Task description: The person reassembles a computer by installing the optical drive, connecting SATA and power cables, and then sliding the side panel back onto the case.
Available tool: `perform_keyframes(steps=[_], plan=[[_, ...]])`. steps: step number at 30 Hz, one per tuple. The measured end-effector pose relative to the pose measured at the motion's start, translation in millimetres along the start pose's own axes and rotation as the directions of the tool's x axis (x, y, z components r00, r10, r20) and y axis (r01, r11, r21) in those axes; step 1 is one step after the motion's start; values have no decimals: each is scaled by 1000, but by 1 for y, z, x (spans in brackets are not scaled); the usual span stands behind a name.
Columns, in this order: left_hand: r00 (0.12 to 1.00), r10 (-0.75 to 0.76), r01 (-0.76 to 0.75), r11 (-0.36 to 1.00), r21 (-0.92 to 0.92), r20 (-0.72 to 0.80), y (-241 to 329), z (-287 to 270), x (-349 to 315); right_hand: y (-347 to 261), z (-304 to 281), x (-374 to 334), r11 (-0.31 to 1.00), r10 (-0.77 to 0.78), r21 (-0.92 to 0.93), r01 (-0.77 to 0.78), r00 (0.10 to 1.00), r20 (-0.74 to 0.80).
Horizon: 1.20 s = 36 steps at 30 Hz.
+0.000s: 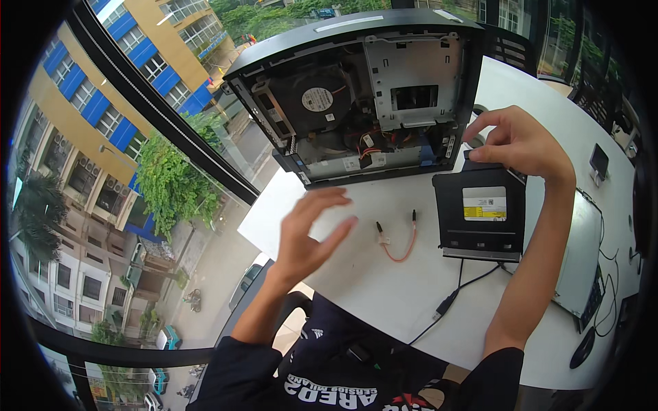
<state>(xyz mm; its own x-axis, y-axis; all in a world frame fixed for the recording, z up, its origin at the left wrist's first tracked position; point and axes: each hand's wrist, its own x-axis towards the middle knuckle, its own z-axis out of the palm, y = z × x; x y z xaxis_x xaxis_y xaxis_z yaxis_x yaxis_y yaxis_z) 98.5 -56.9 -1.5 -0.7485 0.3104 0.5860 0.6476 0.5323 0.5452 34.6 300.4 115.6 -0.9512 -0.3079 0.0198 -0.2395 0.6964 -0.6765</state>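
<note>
My left hand (312,233) hovers over the near left part of the white table, fingers spread and holding nothing. At the right, my right hand (524,140) reaches above the far edge of a black optical drive (483,236) with a white and yellow label. Its thumb and index finger are apart, the thumb by a small dark part (476,164) that it partly hides. An opened black desktop computer case (356,175) stands behind on its side edge, showing its fan (317,99) and wires. A short orange cable (401,260) with black plugs lies between my hands.
A silver-edged laptop (576,260) and a black mouse (583,348) sit on the right of the table (370,301). A black cable with a connector (447,303) runs off the near edge. Tall windows (157,103) flank the left side.
</note>
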Motion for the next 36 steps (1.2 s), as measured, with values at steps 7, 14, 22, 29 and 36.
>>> perform_keyframes(steps=[7,14,22,29,36], plan=[[656,-231,33,960,-278,-718,-47,-39,69,12,11,15,989,144,21,-143,989,-31],[670,-199,-26,956,-291,-715,-56,-27,89,17,16,21,968,233,-84,-235,972,-32],[697,-162,61,984,-168,-698,-54,-24,90,37,24,35,951,248,-186,-248,968,-23],[714,-221,113,973,-203,-665,-52,-32,89,39,28,40,945,297,-132,-299,954,-35],[712,472,-19,753,658,-519,-31,-18,76,40,33,40,942,293,-143,-305,951,-98]])
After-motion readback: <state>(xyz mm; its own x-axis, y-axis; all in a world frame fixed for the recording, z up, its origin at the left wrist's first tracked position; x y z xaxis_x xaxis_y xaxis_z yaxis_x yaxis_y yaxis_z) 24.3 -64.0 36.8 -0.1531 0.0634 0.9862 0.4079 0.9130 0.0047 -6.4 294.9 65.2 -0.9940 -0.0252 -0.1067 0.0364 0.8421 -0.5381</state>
